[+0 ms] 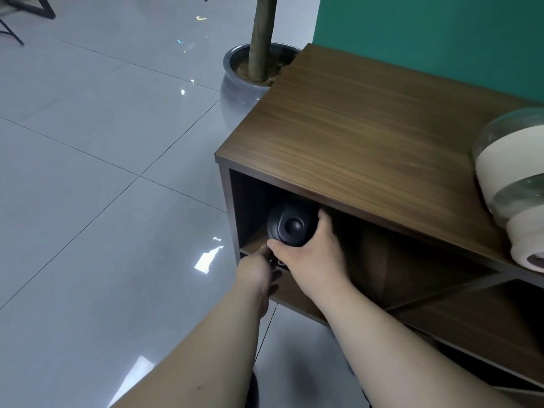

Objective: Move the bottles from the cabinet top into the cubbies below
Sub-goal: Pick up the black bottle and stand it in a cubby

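Note:
A dark bottle [290, 226] lies on its side in the top left cubby of the brown wooden cabinet [368, 134], its round base facing me. My right hand [313, 256] is wrapped around that base from below and the right. My left hand [259, 270] reaches toward the cubby below, fingers around something dark and small that is mostly hidden. A clear bottle with a cream label [513, 184] lies tilted on the cabinet top at the right edge of view.
A grey glazed pot [235, 83] with a tree trunk stands on the floor behind the cabinet's left end. The green wall runs behind the cabinet. Glossy grey floor tiles spread to the left. More cubbies with slanted dividers [441, 293] lie to the right.

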### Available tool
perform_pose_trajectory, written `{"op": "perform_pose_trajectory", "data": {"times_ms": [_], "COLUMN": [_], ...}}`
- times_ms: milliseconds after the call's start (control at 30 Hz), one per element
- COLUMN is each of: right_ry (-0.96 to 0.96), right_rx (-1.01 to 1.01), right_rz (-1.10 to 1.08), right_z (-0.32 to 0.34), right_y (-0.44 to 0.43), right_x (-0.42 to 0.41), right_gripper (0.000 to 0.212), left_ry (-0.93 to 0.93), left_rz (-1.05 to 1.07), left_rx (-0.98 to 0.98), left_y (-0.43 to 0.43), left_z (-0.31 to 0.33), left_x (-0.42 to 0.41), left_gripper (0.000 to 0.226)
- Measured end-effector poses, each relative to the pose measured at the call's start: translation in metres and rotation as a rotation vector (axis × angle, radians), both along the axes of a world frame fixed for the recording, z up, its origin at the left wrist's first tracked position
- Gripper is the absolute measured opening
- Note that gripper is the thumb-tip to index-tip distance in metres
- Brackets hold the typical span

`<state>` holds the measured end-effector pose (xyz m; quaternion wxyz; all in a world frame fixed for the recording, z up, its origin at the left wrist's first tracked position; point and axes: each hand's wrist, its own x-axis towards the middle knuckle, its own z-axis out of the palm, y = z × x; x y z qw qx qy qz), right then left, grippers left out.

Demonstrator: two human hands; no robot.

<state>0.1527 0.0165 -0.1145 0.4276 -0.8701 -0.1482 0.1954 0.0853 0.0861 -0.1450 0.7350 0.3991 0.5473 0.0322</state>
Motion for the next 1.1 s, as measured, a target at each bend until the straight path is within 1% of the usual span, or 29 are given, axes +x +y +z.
{"op": "perform_pose_trajectory", "data": {"times_ms": [233,367,800,1100], "right_ry": [0.02,0.031,-0.026,-0.043], "right_rx": [-0.022,-0.033,-0.106,-0.099], "right_rz": [0.004,-0.007,-0.049,-0.071], "right_z": [-0.004,-0.006,-0.012,-0.014], "right_y": [0.004,0.006,0.011,0.011], "right_x": [0.004,0.006,0.001,0.0], "right_gripper": [0.112,0.112,0.113,0.114], "left_ry": [-0.006,-0.006,0.013,0.019], "left_rz": [-0.002,-0.011,-0.018,-0.006], "left_rx": [0.007,0.019,0.057,0.068], "left_y": [0.006,0.008,0.012,0.012], "left_z": [-0.006,-0.008,-0.005,-0.005], "left_x": [0.001,0.004,0.009,0.01], "left_gripper": [0.036,0.033,0.03,0.033]}}
